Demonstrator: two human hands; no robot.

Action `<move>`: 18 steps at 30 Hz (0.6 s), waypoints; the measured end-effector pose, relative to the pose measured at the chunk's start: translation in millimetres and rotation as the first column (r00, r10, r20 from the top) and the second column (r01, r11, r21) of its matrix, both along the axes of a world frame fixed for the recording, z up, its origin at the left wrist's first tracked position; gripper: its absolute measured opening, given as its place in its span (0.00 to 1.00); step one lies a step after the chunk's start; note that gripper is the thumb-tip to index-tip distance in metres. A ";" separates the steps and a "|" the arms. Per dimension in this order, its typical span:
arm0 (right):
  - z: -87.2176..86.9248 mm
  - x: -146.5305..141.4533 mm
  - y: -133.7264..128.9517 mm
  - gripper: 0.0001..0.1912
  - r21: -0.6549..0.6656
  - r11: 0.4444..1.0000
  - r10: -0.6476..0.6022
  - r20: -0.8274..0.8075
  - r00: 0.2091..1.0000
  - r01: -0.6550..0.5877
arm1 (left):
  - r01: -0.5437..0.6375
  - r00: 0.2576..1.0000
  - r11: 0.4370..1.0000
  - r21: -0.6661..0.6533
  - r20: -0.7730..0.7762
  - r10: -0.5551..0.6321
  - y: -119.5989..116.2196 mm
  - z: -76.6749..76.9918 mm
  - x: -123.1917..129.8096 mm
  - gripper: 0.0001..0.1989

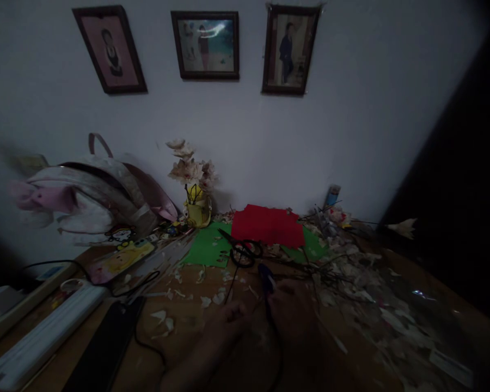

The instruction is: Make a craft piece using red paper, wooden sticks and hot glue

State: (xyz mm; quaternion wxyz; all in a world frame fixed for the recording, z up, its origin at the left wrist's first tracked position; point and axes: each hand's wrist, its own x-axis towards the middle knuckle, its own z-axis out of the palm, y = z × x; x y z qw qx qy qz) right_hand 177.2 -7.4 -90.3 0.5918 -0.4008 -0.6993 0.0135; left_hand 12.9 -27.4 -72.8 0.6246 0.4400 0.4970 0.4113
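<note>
Below scissors (246, 254), right hand (293, 306) around blue tool (266, 279)

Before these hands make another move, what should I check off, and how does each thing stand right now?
1. Both hands in view: ok; left hand and right hand are near each other, low in the picture.
2. Scissors away from the fingers: ok; the scissors lie beyond both hands.
3. Firm grip on the dark blue tool: cannot tell; the right hand is at it, but shadow hides the hold.
4. Table clear of scraps: not ok; pale scraps lie about, thickest on the right.
5. Good light: not ok; the hands are very dim.
</note>
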 end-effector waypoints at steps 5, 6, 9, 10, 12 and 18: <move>-0.5 -0.2 0.7 0.02 0.008 0.999 -0.036 0.066 0.997 0.035 | -0.016 0.999 1.000 0.026 -0.044 0.017 3.8 -8.0 -0.6 0.11; -0.2 -0.3 0.4 0.02 0.014 0.999 -0.048 0.075 0.996 0.047 | -0.010 0.999 0.999 0.034 -0.046 0.012 3.8 -7.9 -0.9 0.11; 1.2 -0.9 -0.9 0.04 0.023 0.997 -0.079 0.085 0.993 0.077 | 0.001 0.997 0.999 0.045 -0.071 0.002 2.9 -5.0 -1.3 0.10; 1.6 -1.0 -1.3 0.04 0.019 0.996 -0.088 0.086 0.992 0.087 | -0.001 0.997 0.999 0.041 -0.074 0.004 2.5 -3.9 -1.3 0.10; 1.6 -0.8 -1.1 0.05 0.021 0.996 -0.092 0.113 0.989 0.091 | -0.005 0.998 1.000 0.028 -0.061 0.007 2.2 -2.6 -1.2 0.11; -2.4 0.4 3.8 0.04 0.051 0.997 -0.063 0.133 0.989 0.057 | -0.007 0.999 0.999 0.047 -0.045 0.009 2.2 -2.6 0.1 0.11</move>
